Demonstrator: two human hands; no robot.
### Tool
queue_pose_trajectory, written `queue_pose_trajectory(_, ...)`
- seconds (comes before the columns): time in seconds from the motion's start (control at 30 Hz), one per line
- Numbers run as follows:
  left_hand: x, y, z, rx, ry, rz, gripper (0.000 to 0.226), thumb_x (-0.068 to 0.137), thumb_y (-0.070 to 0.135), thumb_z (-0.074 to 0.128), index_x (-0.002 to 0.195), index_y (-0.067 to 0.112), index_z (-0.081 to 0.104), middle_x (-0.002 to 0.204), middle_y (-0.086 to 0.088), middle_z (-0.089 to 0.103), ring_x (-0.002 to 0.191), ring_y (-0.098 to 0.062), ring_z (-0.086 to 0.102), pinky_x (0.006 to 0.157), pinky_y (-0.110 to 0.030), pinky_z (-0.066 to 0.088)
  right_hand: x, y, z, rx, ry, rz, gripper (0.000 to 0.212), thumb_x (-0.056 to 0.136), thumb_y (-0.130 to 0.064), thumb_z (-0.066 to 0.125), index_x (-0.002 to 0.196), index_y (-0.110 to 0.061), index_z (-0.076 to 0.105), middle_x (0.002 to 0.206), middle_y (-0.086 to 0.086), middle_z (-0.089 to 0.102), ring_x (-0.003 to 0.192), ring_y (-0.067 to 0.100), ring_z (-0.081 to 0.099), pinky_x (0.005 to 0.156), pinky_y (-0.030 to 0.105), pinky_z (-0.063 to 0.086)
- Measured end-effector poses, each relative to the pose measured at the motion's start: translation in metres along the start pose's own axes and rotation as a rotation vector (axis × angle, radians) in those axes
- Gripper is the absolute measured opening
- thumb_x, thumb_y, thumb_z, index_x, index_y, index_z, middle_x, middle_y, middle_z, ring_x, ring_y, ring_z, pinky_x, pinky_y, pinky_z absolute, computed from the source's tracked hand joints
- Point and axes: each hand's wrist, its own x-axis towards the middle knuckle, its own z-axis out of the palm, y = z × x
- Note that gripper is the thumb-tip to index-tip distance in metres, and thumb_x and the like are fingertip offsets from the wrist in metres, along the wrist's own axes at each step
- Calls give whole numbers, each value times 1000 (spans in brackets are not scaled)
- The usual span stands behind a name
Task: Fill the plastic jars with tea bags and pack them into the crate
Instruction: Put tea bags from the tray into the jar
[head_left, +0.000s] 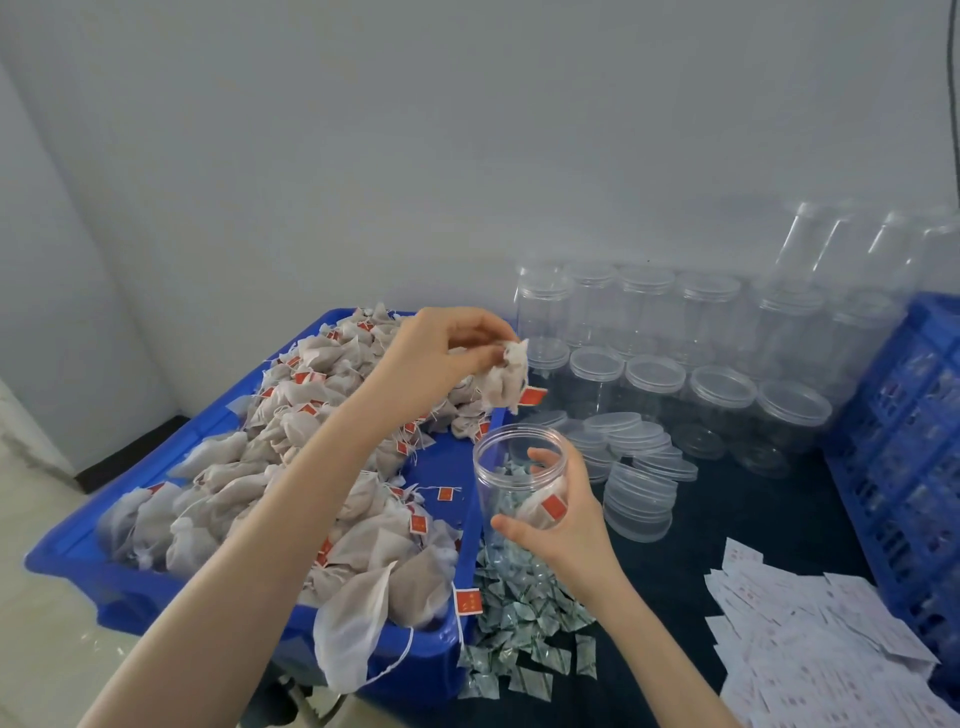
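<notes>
Left hand (447, 345) pinches a tea bag (506, 379) above the open jar (519, 475), gripped by the right hand (561, 512) beside the tray (363, 670). Centre over the mouth; release, tag inside

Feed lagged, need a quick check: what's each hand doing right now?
Left hand: fingers pinch a bunch of tea bags above the jar.
Right hand: fingers curled round the open plastic jar, a tea bag already inside.
</notes>
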Motion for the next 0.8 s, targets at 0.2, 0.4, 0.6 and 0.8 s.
queue_pose_trajectory(0.2, -3, -11, 32, 109, -347, -2, 19, 86, 10, 67, 89, 28, 69, 80, 24, 69, 80, 9, 65, 75, -4, 47, 1, -2, -1, 65, 13, -14, 94, 57, -36, 87, 134, -49, 34, 126, -26, 56, 119, -6, 53, 92, 14, 47)
queue_pose_trajectory(0.4, -5, -28, 29, 160, -377, -19, 29, 86, 13, 67, 81, 41, 63, 78, 25, 68, 79, 10, 65, 74, -3, 46, -1, 0, -4, 10, 11, -15, 89, 56, -41, 84, 129, -55, 35, 121, -41, 49, 118, -15, 47, 85, 7, 45)
queue_pose_trajectory(0.6, -21, -64, 11, 675, -682, -291, 13, 89, 26, 63, 100, 22, 69, 97, 12, 68, 83, -1, 60, 76, -13, 45, -2, 7, -7, 6, 27, 5, 92, 58, -29, 88, 128, -56, 35, 128, -30, 49, 119, -10, 49, 88, 14, 50)
queue_pose_trajectory(0.8, -50, -67, 21, 534, -1330, -394, 36, 86, 38, 66, 120, 27, 62, 107, 15, 57, 97, -3, 52, 75, -12, 40, 1, 6, -8, -26, 41, 6, 94, 64, -22, 91, 128, -58, 33, 132, -28, 48, 119, -10, 49, 97, 24, 50)
